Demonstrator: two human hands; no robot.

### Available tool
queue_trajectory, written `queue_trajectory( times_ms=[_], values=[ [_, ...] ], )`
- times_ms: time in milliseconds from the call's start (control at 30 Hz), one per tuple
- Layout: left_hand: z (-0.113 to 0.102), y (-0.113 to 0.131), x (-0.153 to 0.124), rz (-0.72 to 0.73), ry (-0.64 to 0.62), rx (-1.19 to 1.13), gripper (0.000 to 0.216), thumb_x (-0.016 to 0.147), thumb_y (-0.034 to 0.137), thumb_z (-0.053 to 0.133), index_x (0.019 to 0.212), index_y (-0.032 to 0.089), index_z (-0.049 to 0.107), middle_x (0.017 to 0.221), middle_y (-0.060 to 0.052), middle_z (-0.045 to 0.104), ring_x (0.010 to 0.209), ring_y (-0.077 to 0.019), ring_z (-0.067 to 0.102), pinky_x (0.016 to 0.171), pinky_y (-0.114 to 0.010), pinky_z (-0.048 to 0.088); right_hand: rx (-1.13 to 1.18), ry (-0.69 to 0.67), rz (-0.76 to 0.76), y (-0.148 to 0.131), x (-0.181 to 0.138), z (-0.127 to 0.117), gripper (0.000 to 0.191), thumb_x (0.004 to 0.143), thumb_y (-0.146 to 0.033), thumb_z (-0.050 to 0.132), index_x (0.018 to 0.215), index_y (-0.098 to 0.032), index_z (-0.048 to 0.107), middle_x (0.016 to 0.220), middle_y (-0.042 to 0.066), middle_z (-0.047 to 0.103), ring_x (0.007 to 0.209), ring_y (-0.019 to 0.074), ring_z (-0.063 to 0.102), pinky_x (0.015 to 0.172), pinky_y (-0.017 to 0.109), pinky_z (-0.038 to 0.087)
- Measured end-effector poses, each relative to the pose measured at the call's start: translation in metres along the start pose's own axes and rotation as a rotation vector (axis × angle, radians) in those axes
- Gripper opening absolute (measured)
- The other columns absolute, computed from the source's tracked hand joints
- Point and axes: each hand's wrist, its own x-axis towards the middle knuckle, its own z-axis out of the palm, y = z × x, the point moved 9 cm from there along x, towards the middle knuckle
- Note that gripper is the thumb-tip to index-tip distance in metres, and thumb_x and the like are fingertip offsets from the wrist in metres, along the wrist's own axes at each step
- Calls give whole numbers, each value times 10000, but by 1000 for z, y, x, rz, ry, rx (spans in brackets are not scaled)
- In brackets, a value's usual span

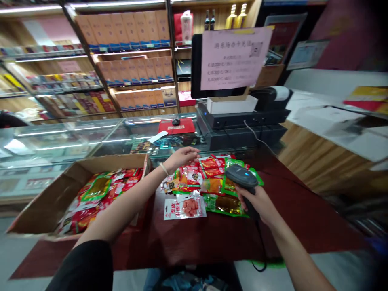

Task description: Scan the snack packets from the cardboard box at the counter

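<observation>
My right hand (257, 201) is wrapped round the handle of a dark barcode scanner (241, 176); a small blue light glows on its top. Under the scanner head lies a pile of snack packets (212, 166), red, green and clear. My left hand (182, 157) hovers at the pile's far left side with its fingers stretched out, holding nothing that I can see. Nearest me in the pile are a white packet (185, 207) with a picture of reddish pieces and a green-edged packet (226, 203) with brown contents.
On the left stands an open cardboard box (39, 206) full of similar packets. Behind the dark red counter (194, 246) are a glass display case (75, 137), a red mat (178, 126) with a mouse, and a monitor (196, 66) bearing a pink sign. The scanner's cable (263, 246) hangs over the front edge.
</observation>
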Motion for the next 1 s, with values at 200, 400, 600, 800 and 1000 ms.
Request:
queue_trajectory(
  times_ms=[200,400,600,800,1000],
  values=[
    [-116,15,-84,80,253,70,261,783,254,721,1001,135,640,797,-45,676,715,-126,659,722,-282,539,-166,-173,-30,-28,25,79,433,712,-583,706,642,-192,536,488,-15,540,369,116,491,362,239,372],
    [-213,9,-180,121,553,221,353,739,330,743,1032,156,654,869,-49,695,742,-135,644,704,-262,524,-262,-372,-83,-53,33,179,409,748,-561,687,687,-188,531,481,-23,549,373,114,497,393,242,397],
    [-266,-16,-234,131,634,274,369,704,351,760,1002,152,668,944,-68,690,795,-153,645,727,-283,525,-332,-550,-96,-55,30,265,412,778,-550,653,626,-194,511,449,-20,531,370,116,509,396,241,409],
    [-289,-34,-227,49,510,590,355,717,370,707,997,157,658,951,-62,700,851,-181,652,783,-296,515,-320,-593,-96,-50,35,310,373,769,-515,670,689,-194,500,474,-39,531,354,110,506,370,230,404],
    [-301,-40,-185,-71,392,1270,305,785,260,609,1071,158,636,1053,-82,690,974,-215,642,891,-313,481,-257,-608,-66,-42,46,334,355,747,-495,694,816,-199,510,529,-54,549,356,103,485,335,224,402]
  ],
)
